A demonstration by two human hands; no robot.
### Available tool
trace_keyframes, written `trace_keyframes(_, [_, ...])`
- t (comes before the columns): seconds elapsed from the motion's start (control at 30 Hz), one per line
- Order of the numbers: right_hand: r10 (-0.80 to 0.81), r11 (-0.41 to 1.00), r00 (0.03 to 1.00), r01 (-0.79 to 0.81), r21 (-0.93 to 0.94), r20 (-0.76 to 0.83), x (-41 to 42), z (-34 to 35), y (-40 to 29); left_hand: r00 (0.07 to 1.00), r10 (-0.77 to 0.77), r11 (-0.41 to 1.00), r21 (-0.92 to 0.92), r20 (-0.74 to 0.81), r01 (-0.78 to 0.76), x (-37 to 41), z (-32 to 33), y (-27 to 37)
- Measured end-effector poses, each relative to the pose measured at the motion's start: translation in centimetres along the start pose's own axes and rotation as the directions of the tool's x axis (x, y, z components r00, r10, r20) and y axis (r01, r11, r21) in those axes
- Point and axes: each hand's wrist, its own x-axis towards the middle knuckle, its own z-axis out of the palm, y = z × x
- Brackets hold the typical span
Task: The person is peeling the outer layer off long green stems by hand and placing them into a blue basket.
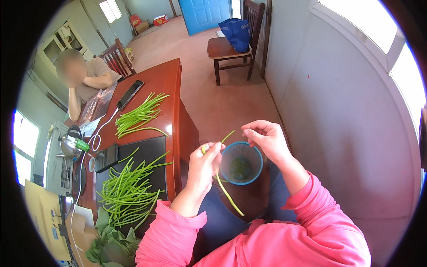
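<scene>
My left hand [205,163] grips a long green plant stem [228,195], whose short upper end sticks out past the thumb and whose longer part hangs down. My right hand [265,137] is just right of that upper end, with thumb and forefinger close together; whether something tiny is between them I cannot tell. Below both hands stands a blue-rimmed bin [261,167] with green bits in its bottom. On the desk [170,100] at my left, a loose heap of green stems [128,193] lies over a black mat, and a neater bundle of stems [140,115] lies farther off.
Green leaves [115,245] lie at the near left. The desk also holds a smartphone [130,95] on a white cable, a metal kettle [71,147] and a tape roll [92,164]. A person [96,78] sits across it. A chair [227,50] with a blue bag stands ahead by the wall.
</scene>
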Motion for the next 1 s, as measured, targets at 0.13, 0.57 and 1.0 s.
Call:
trace_keyframes(0.13, [0.012,1.0,0.998,-0.012,0.004,0.059,-0.2,0.0,-0.5,0.999,0.017,0.999,0.043,-0.032,-0.015,0.0,0.7,0.0])
trace_keyframes(0.57, [0.042,0.998,0.999,-0.042,-0.055,0.01,-1.3,-0.4,-1.9,0.987,0.161,0.972,0.171,0.01,-0.16,0.5,1.4,-1.0])
trace_keyframes(1.0, [0.027,0.992,0.999,-0.029,0.123,0.023,-1.9,0.0,-0.4,0.982,0.152,0.958,0.227,0.113,-0.175,0.1,0.4,-0.8])
